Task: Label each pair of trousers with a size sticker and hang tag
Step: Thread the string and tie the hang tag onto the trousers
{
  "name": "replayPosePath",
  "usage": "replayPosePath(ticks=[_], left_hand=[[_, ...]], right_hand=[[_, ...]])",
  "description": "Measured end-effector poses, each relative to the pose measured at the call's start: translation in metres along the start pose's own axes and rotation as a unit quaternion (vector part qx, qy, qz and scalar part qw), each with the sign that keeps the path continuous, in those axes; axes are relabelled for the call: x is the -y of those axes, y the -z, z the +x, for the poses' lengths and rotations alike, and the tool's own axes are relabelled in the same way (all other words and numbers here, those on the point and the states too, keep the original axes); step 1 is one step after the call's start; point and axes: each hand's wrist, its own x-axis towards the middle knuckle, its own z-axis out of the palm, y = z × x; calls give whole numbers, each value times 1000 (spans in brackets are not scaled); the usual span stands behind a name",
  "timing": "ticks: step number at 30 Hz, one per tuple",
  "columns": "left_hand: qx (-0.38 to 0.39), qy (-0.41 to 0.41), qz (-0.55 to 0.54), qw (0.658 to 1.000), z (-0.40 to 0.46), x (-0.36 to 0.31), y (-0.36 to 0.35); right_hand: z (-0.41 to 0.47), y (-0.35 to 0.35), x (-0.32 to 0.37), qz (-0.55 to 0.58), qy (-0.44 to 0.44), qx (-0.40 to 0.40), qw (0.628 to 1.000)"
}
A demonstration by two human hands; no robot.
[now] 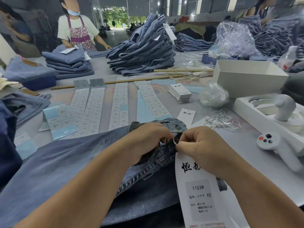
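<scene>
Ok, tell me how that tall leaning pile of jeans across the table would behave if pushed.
The tall jeans pile already leans with uneven layers, so a push would probably topple its top. It looks heavy, so the base likely stays put. The soft denim would slump, not slide as one block.

Denim, paper and plastic on a smooth matt table

The trousers are mid-blue denim, coarse-woven with raised stitched seams; the hang tag is smooth matt white paper printed in black, on a thin white string. Sticker sheets look slightly glossy on pale blue backing. The table is smooth, matt grey. The controller is matt white plastic; the bag is crinkled clear plastic; the box is matt white cardboard.
</scene>
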Motion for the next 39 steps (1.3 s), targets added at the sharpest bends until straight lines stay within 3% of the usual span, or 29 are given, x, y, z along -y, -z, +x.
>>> replayPosePath(ticks=[10,16,23,27,33,39], left_hand=[[68,-24,-22,997,-1,6,9],[45,-18,-68,997,1,8,9],[55,-72,-49,995,0,12,11],[-11,-122,68,990,2,17,8],[-32,-180,145,972,1,20,8],[7,-158,71,985,-1,19,8]], right_hand=[[2,-5,-4,-21,12,-70,997],[3,-10,-7,-32,51,-117,991],[4,-13,-12,-13,76,-129,989],[4,-15,-11,-12,71,-131,989],[4,-14,-10,1,65,-126,990],[3,-15,-10,14,72,-124,990]])
